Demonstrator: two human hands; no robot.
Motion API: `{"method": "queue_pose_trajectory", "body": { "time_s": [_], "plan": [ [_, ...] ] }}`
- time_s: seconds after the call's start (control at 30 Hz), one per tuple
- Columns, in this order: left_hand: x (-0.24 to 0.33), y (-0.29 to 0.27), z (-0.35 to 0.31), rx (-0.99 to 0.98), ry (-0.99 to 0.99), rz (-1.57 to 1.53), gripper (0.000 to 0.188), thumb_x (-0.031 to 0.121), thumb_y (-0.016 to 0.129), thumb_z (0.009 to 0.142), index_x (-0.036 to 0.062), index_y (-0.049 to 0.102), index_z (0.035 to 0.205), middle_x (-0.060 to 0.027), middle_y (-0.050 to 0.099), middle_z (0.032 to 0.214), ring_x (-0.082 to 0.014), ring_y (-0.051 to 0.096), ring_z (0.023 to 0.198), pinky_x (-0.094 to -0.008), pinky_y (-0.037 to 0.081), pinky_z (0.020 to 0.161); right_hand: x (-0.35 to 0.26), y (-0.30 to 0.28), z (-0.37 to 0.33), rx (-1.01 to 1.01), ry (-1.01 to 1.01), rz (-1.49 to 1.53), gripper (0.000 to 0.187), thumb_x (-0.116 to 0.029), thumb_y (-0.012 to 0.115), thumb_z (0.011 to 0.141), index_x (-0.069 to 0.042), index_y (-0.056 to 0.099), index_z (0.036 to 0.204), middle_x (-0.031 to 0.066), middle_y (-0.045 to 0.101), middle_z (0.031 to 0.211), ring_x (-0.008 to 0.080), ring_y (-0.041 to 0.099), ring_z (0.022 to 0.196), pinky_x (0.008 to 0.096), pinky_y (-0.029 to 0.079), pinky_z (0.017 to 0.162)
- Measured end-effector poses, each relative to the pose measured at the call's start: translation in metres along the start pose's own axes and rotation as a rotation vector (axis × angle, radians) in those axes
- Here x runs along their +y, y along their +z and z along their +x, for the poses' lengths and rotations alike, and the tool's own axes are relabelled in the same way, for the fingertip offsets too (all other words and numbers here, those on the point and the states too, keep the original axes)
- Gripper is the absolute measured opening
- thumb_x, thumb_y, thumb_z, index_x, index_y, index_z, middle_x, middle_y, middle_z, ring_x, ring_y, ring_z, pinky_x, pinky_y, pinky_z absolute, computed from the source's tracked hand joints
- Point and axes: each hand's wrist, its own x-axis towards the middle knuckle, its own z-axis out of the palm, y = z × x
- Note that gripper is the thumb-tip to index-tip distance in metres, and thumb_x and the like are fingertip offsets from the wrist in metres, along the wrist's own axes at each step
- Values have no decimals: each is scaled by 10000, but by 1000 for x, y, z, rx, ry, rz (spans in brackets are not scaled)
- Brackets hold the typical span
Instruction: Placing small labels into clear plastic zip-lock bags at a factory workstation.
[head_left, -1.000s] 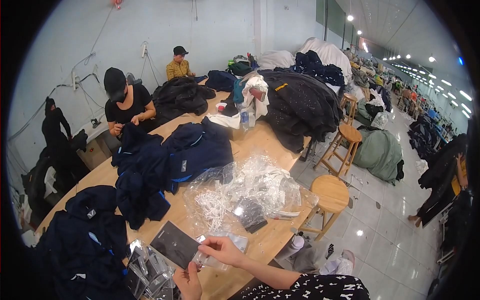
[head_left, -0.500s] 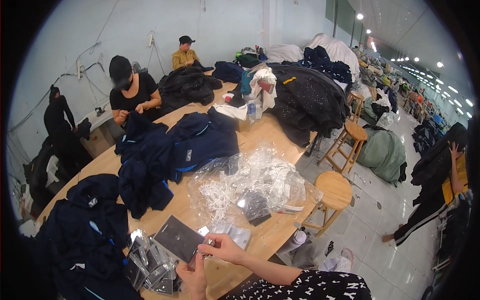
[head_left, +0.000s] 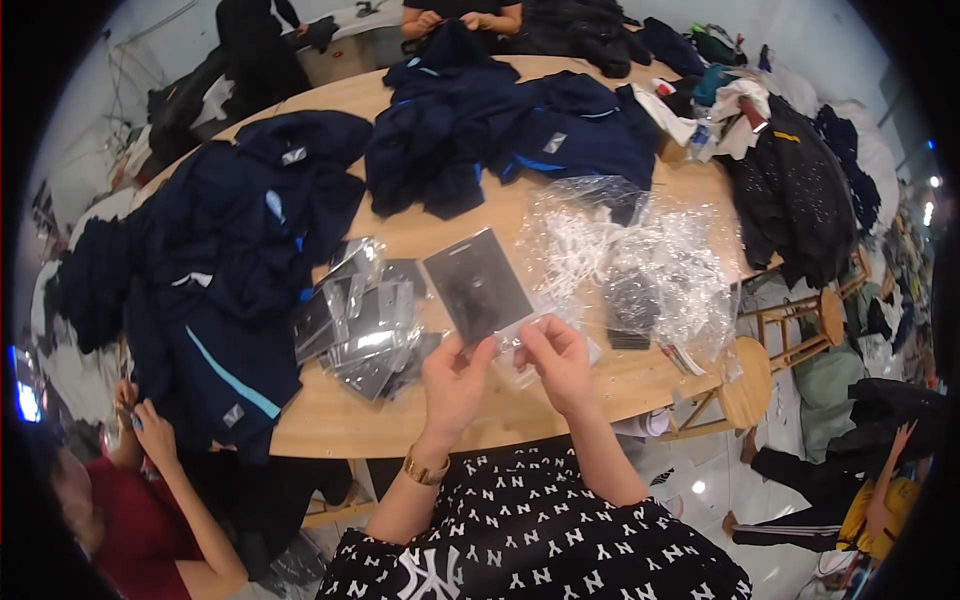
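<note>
Between my two hands, above the table's near edge, is a flat dark card in a clear plastic bag [head_left: 478, 288]. My left hand [head_left: 455, 388] pinches its lower edge between thumb and fingers. On its lower right, my right hand [head_left: 556, 362] is closed on the clear end of the same bag. Just left of it lies a heap of similar bagged dark cards [head_left: 375, 335]. To the right, a large clear plastic bag [head_left: 690, 235] spreads over white cords [head_left: 575, 245] and a stack of dark cards [head_left: 630, 318].
Navy garments [head_left: 230, 270] cover the table's left side, and more navy garments [head_left: 500, 135] lie across its far side. Black garments [head_left: 790, 200] are piled at the right. Wooden stools [head_left: 750, 385] stand beyond the right edge. A co-worker in red [head_left: 140, 510] works at the left; another [head_left: 462, 18] sits opposite.
The view has turned down and to the left, so the table's near edge and my lap now show. Both hands still hold the bagged card, my right now at its clear end.
</note>
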Motion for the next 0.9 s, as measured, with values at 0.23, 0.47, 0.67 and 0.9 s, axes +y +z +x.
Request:
{"method": "queue_pose_trajectory", "body": {
  "time_s": [0.23,0.47,0.67,0.9],
  "plan": [
    [-7,-4,-11,25,45,166,149,76,575,831,-34,589,930,-54,635,799,-67,538,693,-219,432,617,18,7,-2,56,-135,-48,121,-98,579,836,-26,535,750,3,542,636,58,498,572,187,396,540],
    [-10,-5,-8,68,41,233,137,96,582,826,-25,588,890,-70,627,744,-72,527,627,-237,429,581,22,16,-6,30,6,19,108,-114,634,807,-18,589,830,12,585,675,52,506,573,187,413,527],
    [-7,-9,-2,-58,-9,352,155,111,592,821,-19,590,904,-71,619,710,-74,517,603,-236,416,557,31,4,0,77,-103,-40,84,-89,626,802,-19,586,778,18,587,674,58,506,571,189,412,529],
    [-22,-26,-3,-65,37,408,154,138,574,853,-12,603,834,-6,593,722,-46,501,635,-186,393,581,35,5,3,51,66,256,216,-191,541,874,-20,577,746,20,570,657,74,507,567,208,409,532]
  ]
}}
